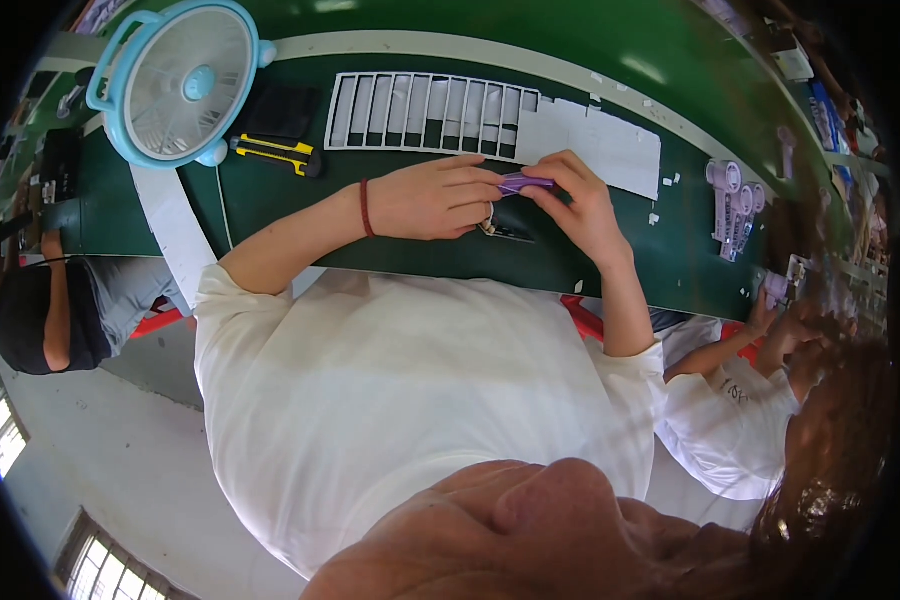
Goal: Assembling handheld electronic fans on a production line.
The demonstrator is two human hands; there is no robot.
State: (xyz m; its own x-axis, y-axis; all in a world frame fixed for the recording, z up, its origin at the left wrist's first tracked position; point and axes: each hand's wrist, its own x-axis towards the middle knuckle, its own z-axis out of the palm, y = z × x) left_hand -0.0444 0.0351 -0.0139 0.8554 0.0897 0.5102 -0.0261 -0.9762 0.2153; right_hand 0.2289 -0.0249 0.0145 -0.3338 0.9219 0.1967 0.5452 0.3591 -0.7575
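Note:
A small, slim purple piece (523, 183) is held between my two hands over the green work table (300, 215); its exact kind is too small to make out. My left hand (435, 200), with a red cord at the wrist, has its fingers closed round the left end. Thumb and fingers of my right hand (582, 208) pinch the right end. Just below the left fingertips lies a dark, flat item (510, 235), partly hidden. Beyond my hands stands a white divided tray (430, 75) with pale pieces in its slots, beside a white sheet (610, 150).
A light blue fan (198, 83) stands at the far left, near a yellow and black box cutter (278, 152) and a black pad (278, 110). Several light purple parts (735, 205) lie at the right. Co-workers sit on both sides, one in a white shirt (725, 430).

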